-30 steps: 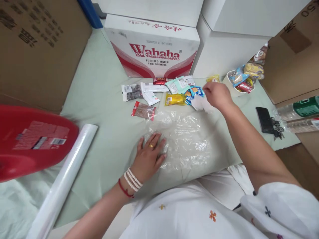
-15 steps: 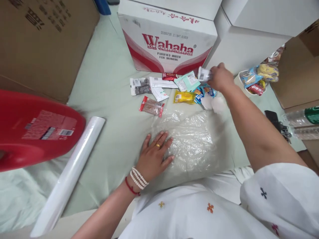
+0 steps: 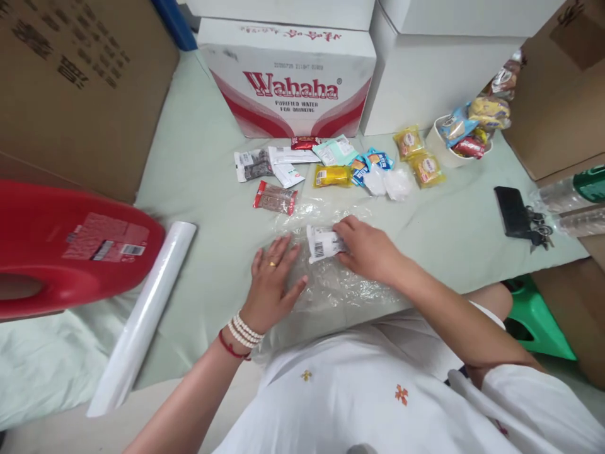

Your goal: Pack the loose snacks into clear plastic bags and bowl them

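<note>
"While the white packet (image 3: 324, 244) is gripped by the right hand (image 3: 371, 249) at frame centre, what is risked?"
"The clear film (image 3: 347, 287) could be rucked if the open left hand (image 3: 271, 284) were lifted."

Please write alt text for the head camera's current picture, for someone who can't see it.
A person's right hand holds a white packet over clear plastic, with the left hand palm down nearby. Behind are wrapped snacks and a Wahaha box.

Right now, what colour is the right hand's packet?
The packet is white with dark print; head view.
</note>
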Motion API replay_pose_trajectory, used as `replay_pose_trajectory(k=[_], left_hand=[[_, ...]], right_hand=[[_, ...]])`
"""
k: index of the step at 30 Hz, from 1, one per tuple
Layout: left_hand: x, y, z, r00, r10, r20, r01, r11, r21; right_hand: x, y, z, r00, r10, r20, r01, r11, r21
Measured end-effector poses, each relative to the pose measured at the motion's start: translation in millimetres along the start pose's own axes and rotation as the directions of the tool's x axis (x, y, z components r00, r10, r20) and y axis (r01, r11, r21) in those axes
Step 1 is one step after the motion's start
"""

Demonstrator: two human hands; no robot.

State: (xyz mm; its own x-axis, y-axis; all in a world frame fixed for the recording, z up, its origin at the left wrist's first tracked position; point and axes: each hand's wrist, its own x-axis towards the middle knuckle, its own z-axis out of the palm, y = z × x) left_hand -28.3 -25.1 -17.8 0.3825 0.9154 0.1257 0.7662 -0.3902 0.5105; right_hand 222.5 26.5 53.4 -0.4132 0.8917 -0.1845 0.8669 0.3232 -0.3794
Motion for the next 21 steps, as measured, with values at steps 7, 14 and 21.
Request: replay_pose_trajectory(k=[7, 14, 21], left_hand=[[-46, -15, -10, 0.965, 0.255, 0.067, -0.253, 0.967, -0.035], [-39, -30, -11, 0.985, 0.158, 0.073, -0.152, 0.985, -0.079], [25, -35, -35, 0.975, -0.17, 0.141, 0.206, 0.931, -0.301]], right_hand=[[-43, 28, 37, 0.965, -0.213, -0.152, 0.243, 0.946, 0.217], [-103, 58, 61, 0.928, -0.304, -0.214, 0.338, 0.929, 0.149], [-39, 67, 16, 0.97, -0.12, -0.212, 0.198, 0.895, 0.399]])
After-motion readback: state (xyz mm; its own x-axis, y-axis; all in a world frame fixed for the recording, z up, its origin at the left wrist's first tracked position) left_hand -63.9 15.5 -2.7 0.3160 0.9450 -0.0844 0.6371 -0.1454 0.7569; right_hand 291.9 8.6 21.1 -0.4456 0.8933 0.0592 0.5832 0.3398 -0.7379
